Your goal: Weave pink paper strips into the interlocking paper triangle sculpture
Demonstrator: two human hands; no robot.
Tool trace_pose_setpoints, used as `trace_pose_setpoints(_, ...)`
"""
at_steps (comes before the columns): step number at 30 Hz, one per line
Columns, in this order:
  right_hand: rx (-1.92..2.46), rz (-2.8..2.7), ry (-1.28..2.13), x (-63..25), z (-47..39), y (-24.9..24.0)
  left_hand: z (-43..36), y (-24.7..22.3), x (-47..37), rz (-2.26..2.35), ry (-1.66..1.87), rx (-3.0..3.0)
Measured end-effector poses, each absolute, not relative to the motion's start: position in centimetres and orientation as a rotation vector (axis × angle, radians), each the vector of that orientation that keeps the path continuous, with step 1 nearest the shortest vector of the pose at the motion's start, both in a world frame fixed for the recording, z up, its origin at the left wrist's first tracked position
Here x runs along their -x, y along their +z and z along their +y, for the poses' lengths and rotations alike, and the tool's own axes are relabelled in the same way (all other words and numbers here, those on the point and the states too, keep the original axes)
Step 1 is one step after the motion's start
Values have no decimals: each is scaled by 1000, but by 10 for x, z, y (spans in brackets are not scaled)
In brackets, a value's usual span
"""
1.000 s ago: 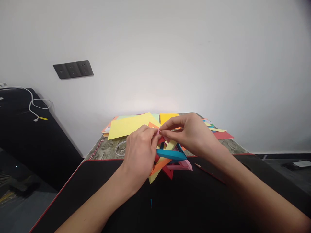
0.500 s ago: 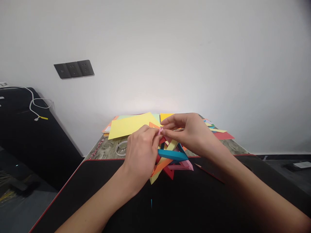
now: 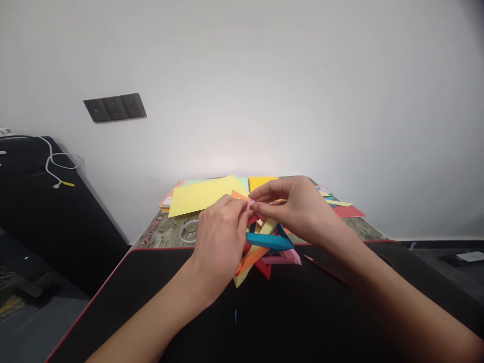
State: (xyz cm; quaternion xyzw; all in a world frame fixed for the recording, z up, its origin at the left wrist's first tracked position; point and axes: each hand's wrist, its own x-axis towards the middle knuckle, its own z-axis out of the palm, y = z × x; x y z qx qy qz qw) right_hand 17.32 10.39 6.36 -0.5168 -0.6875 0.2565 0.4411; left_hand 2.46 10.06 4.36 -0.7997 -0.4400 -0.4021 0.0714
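Observation:
A model of interlaced folded paper strips (image 3: pixel 270 241) in blue, red, pink, orange and pale yellow is held up over the front part of the table. My left hand (image 3: pixel 223 234) grips its upper left side, with thumb and fingers closed near a small pink tip (image 3: pixel 250 203). From the right, my right hand (image 3: pixel 298 204) pinches at the same pink tip, its thumb and index finger meeting there. The fingers hide part of the pink piece, and my left hand covers the model's left side.
Yellow sheets (image 3: pixel 200 195) lie at the back, beside a roll of tape (image 3: pixel 188 231). A pencil (image 3: pixel 327 269) and a blue paper sliver (image 3: pixel 236 317) rest on the black mat (image 3: pixel 295 322). Red paper (image 3: pixel 350 211) and coloured strips are at the back right.
The fingertips of my right hand have shifted very slightly at the pink tip. The paper model has tilted a tiny bit; both hands keep their hold.

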Motion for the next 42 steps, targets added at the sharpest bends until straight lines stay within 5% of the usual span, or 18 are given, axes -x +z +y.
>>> trace_pose_setpoints(42,1263,-1696,757,-174,103,65,102,42,-25,-1239,-1248,2380)
